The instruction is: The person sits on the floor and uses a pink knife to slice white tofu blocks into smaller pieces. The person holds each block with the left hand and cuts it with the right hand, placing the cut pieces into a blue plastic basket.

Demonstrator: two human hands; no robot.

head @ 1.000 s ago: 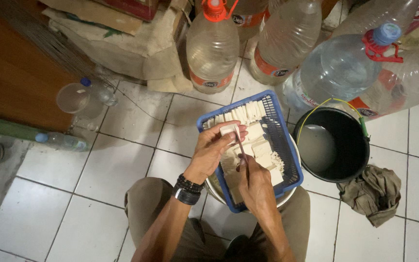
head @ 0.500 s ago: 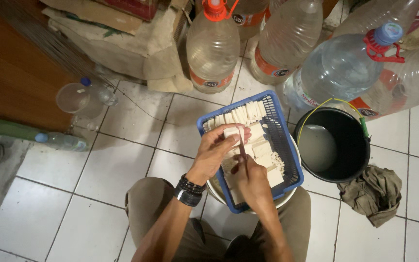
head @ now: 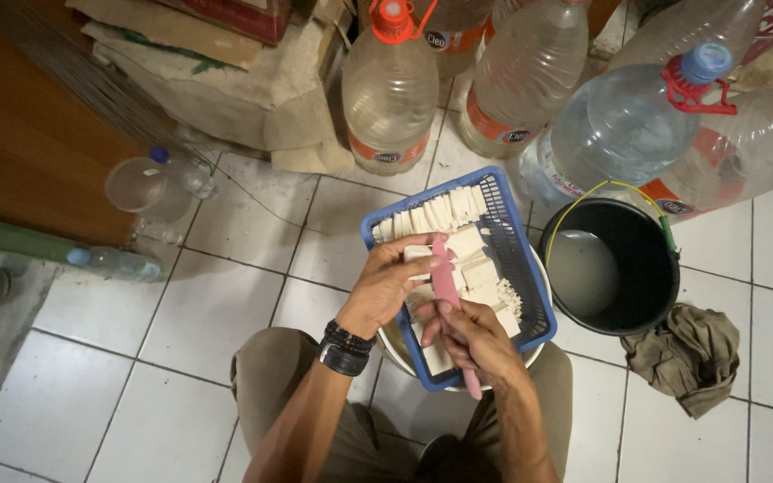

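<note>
Knife (head: 447,284) gripped in right hand (head: 471,338), blade pointing away; left hand (head: 386,286) pinches tofu (head: 418,254)

Blue basket (head: 516,268) slotted matt plastic; pink knife (head: 446,282) smooth plastic, probably. Pale blocks (head: 471,241) matt, soft-looking (crumbly edges). Black bucket (head: 646,259) glossy plastic. Bottles (head: 391,98) clear plastic. Rag (head: 691,353) rough cloth. Floor tiles (head: 199,313) glazed, smooth.

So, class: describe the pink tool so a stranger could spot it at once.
Find the blue basket of pale blocks on the tiled floor, beside the black bucket. Over it, the right hand grips a pink tool: the only pink, slim thing there.
</note>
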